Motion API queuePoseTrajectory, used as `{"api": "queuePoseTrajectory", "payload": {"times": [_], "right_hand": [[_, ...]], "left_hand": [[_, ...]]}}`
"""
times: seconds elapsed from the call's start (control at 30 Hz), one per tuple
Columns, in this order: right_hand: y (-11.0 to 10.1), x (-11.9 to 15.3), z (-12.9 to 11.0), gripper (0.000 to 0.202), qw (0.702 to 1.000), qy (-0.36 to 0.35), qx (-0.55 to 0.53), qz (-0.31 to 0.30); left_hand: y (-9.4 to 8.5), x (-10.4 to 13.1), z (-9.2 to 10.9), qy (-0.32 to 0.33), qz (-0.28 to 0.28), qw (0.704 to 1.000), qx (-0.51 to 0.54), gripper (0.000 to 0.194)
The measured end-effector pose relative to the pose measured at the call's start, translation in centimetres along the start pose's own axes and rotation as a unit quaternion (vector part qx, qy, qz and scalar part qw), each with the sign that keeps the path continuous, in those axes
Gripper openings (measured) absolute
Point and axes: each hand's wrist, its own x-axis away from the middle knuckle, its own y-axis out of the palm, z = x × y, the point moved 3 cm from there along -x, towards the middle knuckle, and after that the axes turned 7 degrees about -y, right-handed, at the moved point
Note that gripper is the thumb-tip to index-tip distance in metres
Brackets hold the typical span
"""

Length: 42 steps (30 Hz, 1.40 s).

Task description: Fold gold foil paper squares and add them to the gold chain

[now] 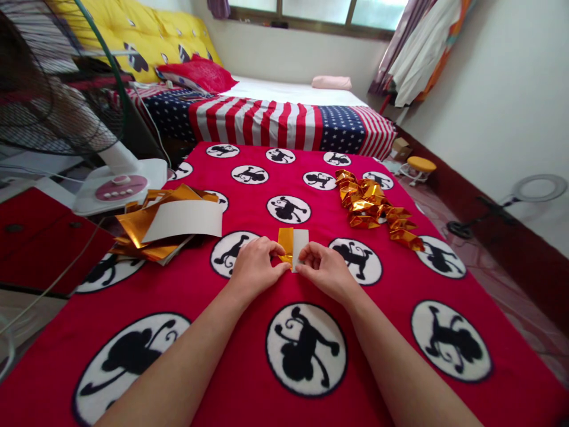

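A small folded sheet of gold foil paper (287, 237) is between my hands, gold on its left part and white on its right. My left hand (259, 265) pinches its left edge near the lower corner, thumb and forefinger together. On the other side, my right hand (326, 270) pinches the lower right edge of the white part. To the left lies a loose stack of gold paper sheets (133, 228), with a white-backed sheet (186, 220) on top. Several folded gold paper pieces (367, 201) lie in a heap to the right.
Everything lies on a red cloth (249, 367) with black monkey figures in white circles. A fan (120, 172) stands at the left edge. Beyond are a bed (284, 121) with a striped cover and a yellow stool (421, 164) at right.
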Motion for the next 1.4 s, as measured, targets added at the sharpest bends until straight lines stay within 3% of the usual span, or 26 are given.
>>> {"api": "queuePoseTrajectory", "payload": {"times": [0.3, 0.73, 1.07, 1.23, 1.4], "right_hand": [[0.7, 0.4, -1.4, 0.017, 0.992, 0.029, 0.110, 0.048], [1.2, 0.4, -1.4, 0.015, 0.988, 0.015, 0.139, 0.061], [1.6, 0.5, -1.5, 0.011, 0.988, -0.014, 0.141, 0.060], [1.2, 0.7, -1.0, 0.007, 0.995, -0.024, 0.089, 0.040], [-0.4, 1.0, 0.3, 0.031, 0.997, -0.036, -0.052, 0.036]], "left_hand": [[0.5, -0.3, -0.3, -0.008, 0.019, 1.000, 0.005, 0.008], [0.6, -0.3, -0.1, -0.014, 0.045, 0.999, -0.019, 0.010], [0.8, -0.1, -0.1, 0.011, 0.044, 0.999, 0.028, 0.005], [0.5, -0.1, 0.0, 0.026, 0.012, 1.000, 0.010, 0.008], [0.1, 0.1, 0.2, 0.019, -0.015, 1.000, -0.007, 0.009]]}}
